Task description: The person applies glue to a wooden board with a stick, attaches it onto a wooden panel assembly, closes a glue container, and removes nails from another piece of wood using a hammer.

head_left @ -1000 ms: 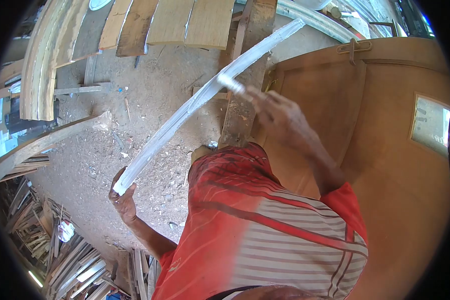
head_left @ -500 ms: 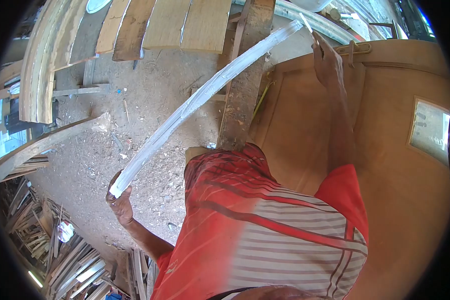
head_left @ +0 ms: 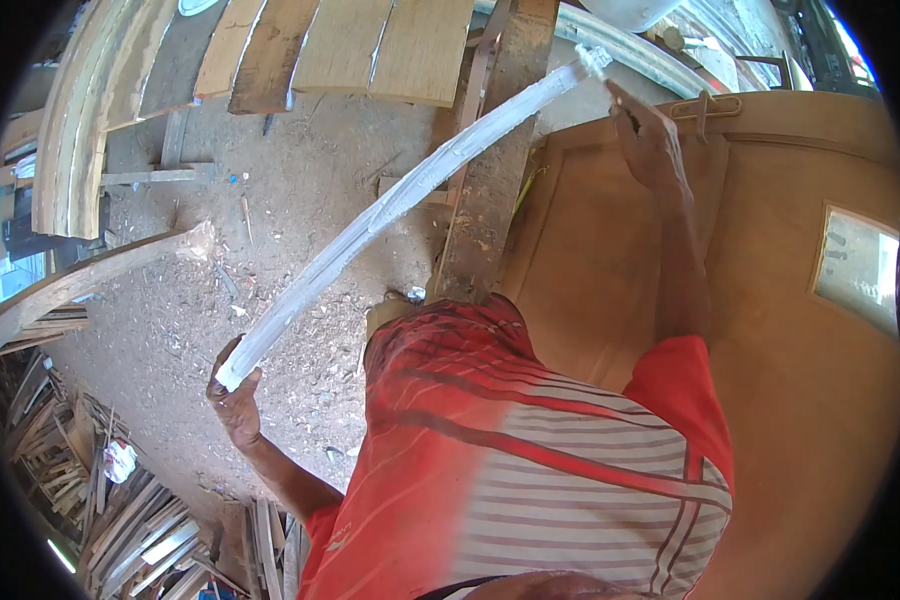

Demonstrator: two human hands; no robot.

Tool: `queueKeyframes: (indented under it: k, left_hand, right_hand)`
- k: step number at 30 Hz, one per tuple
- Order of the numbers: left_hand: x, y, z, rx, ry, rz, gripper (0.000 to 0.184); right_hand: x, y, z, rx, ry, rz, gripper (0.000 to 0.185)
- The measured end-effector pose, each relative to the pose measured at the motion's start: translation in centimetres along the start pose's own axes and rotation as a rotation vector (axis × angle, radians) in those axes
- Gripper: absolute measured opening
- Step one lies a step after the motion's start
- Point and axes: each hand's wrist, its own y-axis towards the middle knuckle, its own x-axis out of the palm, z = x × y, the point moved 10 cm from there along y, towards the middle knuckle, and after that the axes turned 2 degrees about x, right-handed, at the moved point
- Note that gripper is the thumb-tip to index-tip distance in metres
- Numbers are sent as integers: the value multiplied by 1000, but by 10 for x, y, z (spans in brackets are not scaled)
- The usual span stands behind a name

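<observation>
My left hand [head_left: 235,400] is closed around the lower end of a long wooden strip [head_left: 400,200], whose upward face is coated in a streaky white paste. The strip slants up to the right across a narrow wooden beam [head_left: 485,215]. Near its far end, my right hand [head_left: 650,140] pinches a thin spreader [head_left: 597,62] smeared with white. The spreader's tip touches the strip's far end; its exact shape is blurred and partly hidden by the fingers.
A brown panelled door [head_left: 770,300] lies to the right. Several boards [head_left: 340,45] form a row at the upper left. A curved plank [head_left: 90,275] and a pile of offcuts [head_left: 160,530] are on the left. Shavings litter the floor [head_left: 310,270].
My right hand has shifted slightly down, and the spreader has come down onto the strip's far end. My left hand keeps its hold, and the view has shifted slightly.
</observation>
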Motion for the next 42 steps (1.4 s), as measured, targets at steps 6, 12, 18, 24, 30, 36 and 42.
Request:
queueKeyframes:
  k: [6, 12, 18, 24, 30, 36, 42]
  left_hand:
    - [0, -4, 0, 88, -167, -31, 46]
    - [-10, -7, -11, 45, 33, -6, 46]
    - [-4, -7, -4, -7, -112, 33, 51]
    - [13, -6, 16, -66, -83, 2, 55]
    - [13, -7, 6, -134, -148, -7, 56]
    - [19, -7, 9, -90, -80, -49, 53]
    - [17, -7, 7, -50, -84, -113, 51]
  right_hand:
    - [2, 4, 18, -68, -21, 15, 38]
    - [0, 8, 27, -59, 7, 42, 37]
    - [17, -28, -28, -235, 71, 36, 36]
    - [45, -84, -107, -222, 150, -111, 41]
    - [70, -160, -197, -434, 189, -105, 50]
    - [109, -237, -275, -542, 224, -220, 52]
    - [117, -279, -327, -615, 415, -263, 39]
